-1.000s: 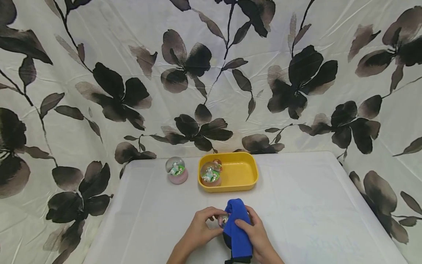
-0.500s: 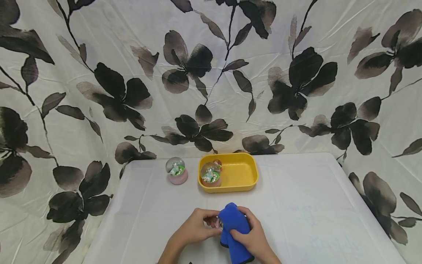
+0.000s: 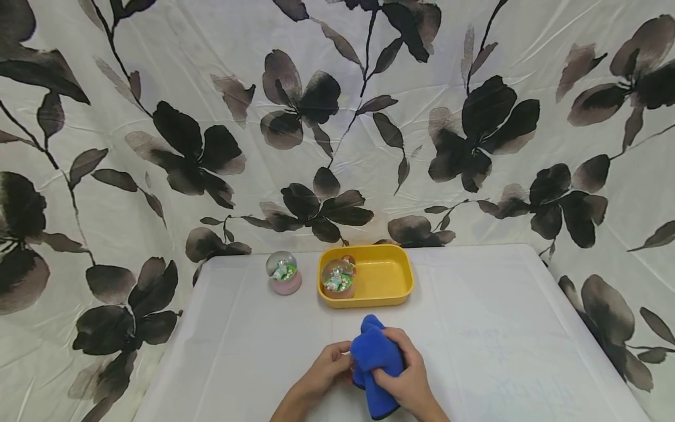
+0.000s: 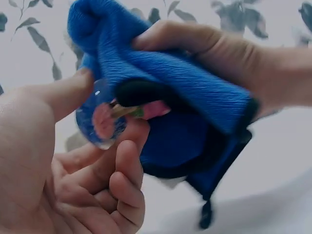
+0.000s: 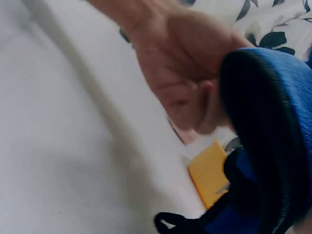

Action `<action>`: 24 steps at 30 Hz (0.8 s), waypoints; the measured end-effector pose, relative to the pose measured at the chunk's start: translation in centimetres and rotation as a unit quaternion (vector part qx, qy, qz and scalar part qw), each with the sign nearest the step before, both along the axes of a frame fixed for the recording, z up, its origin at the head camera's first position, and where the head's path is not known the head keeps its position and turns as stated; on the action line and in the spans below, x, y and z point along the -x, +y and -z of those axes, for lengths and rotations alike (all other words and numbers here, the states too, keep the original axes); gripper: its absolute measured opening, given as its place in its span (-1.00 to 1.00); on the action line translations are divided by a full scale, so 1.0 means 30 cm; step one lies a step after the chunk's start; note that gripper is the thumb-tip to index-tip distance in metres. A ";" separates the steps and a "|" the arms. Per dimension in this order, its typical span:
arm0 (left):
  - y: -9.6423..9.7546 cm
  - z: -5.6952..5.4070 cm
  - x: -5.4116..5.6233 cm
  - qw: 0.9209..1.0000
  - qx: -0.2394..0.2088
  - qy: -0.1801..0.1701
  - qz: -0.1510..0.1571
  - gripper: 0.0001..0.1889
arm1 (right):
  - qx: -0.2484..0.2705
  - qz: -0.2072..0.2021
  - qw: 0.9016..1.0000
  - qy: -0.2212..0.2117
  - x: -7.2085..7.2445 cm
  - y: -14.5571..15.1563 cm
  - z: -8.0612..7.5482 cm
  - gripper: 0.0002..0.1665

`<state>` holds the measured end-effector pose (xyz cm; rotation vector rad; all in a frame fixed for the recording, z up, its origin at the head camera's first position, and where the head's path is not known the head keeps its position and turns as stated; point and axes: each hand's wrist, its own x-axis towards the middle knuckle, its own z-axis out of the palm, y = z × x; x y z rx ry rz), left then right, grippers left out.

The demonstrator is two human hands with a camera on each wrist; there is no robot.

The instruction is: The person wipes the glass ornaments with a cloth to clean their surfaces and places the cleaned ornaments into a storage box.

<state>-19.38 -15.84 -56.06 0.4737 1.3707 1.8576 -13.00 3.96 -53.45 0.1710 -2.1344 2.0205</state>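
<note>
My left hand [image 3: 327, 372] pinches a small clear globe [image 4: 101, 119] between thumb and fingers; a pink shape and some green show inside it in the left wrist view. A blue cloth [image 3: 377, 351] with black edging is bunched against the globe and partly covers it. Gripping that cloth, thumb on the near side, is my right hand [image 3: 408, 375]. From the head view the globe is hidden behind cloth and fingers. A black loop [image 5: 168, 222] hangs off the cloth's edge in the right wrist view.
Behind the hands stands a yellow tray [image 3: 385, 278]. At its left end sit a snow globe [image 3: 337, 278] and a smaller reddish-brown item [image 3: 349, 261]. Left of the tray, a pink-based snow globe [image 3: 283, 274] stands on the white table [image 3: 237, 328]. A flowered cloth [image 3: 411, 117] hangs behind.
The right hand has turned and bunched the cloth over the globe, which was visible at the cloth's left side before. The left hand stays at the globe. Tray and other globes have not moved.
</note>
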 end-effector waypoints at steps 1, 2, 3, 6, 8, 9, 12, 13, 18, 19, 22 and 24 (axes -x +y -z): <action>0.011 0.001 -0.010 0.999 -0.017 -0.028 -0.005 -0.70 | 0.006 0.011 1.000 0.004 -0.001 -0.003 0.001 -0.29; 0.020 0.001 -0.021 0.998 -0.033 -0.052 -0.009 -0.69 | 0.011 0.021 1.000 0.005 -0.002 -0.005 0.001 -0.28; 0.028 0.002 -0.030 0.996 -0.050 -0.078 -0.013 -0.67 | 0.009 0.030 0.999 0.006 -0.003 -0.006 0.003 -0.28; 0.047 0.001 -0.055 0.984 -0.096 -0.148 -0.026 -0.57 | -0.016 0.036 0.999 0.023 0.000 -0.006 0.012 -0.24; 0.052 -0.001 -0.066 0.977 -0.112 -0.179 -0.035 -0.49 | -0.043 0.036 0.997 0.044 0.004 -0.003 0.020 -0.22; 0.053 -0.003 -0.070 0.975 -0.112 -0.188 -0.040 -0.47 | -0.053 0.036 0.997 0.051 0.005 -0.002 0.023 -0.22; 0.053 -0.017 -0.073 0.983 -0.073 -0.156 -0.063 -0.50 | -0.046 0.034 0.998 0.026 0.007 0.000 0.024 -0.24; 0.053 -0.024 -0.072 0.988 -0.047 -0.131 -0.073 -0.56 | -0.035 0.034 0.999 0.006 0.007 0.001 0.023 -0.25; 0.041 -0.053 -0.054 0.992 0.058 0.014 -0.107 -0.75 | 0.056 0.026 0.993 -0.101 0.008 0.004 0.015 -0.34; 0.036 -0.058 -0.050 0.991 0.068 0.040 -0.109 -0.73 | 0.071 0.022 0.991 -0.111 0.010 0.005 0.013 -0.35; 0.020 -0.075 -0.039 0.984 0.097 0.104 -0.109 -0.62 | 0.099 0.008 0.986 -0.133 0.013 0.007 0.011 -0.36; 0.010 -0.087 -0.035 0.976 0.117 0.144 -0.110 -0.58 | 0.111 -0.001 0.983 -0.149 0.013 0.009 0.010 -0.36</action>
